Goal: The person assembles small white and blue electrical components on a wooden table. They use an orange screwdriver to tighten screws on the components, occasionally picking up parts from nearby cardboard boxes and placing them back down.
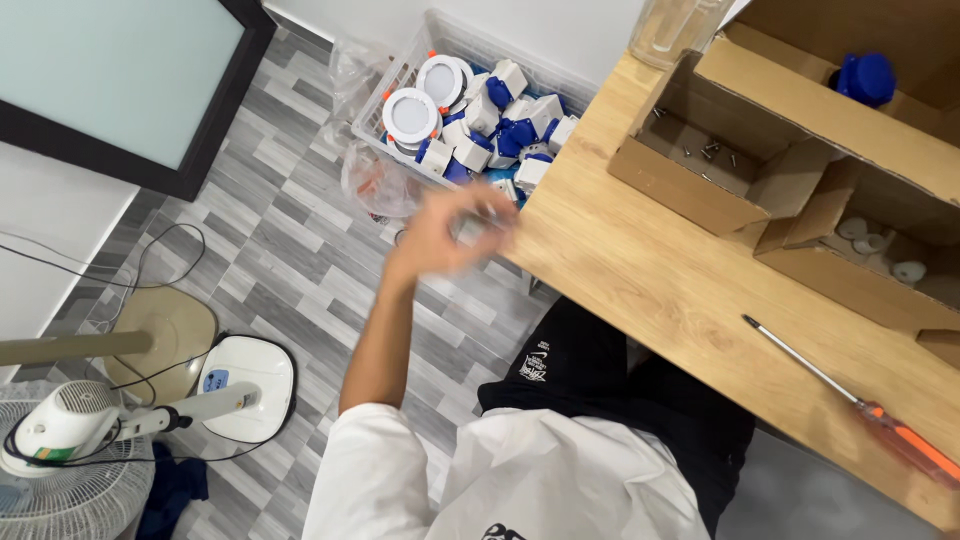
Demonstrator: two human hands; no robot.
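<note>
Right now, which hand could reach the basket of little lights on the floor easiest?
Probably the left: the left hand, blurred, hovers just beside the white basket of round lights. The right hand is out of view.

Blurred left hand point(450, 228) (held item unclear)

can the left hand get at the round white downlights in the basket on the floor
Probably yes. The left hand is blurred and hangs just short of the white wire basket. The round white downlights lie uncovered on top. Only a clear plastic bag sits between.
</note>
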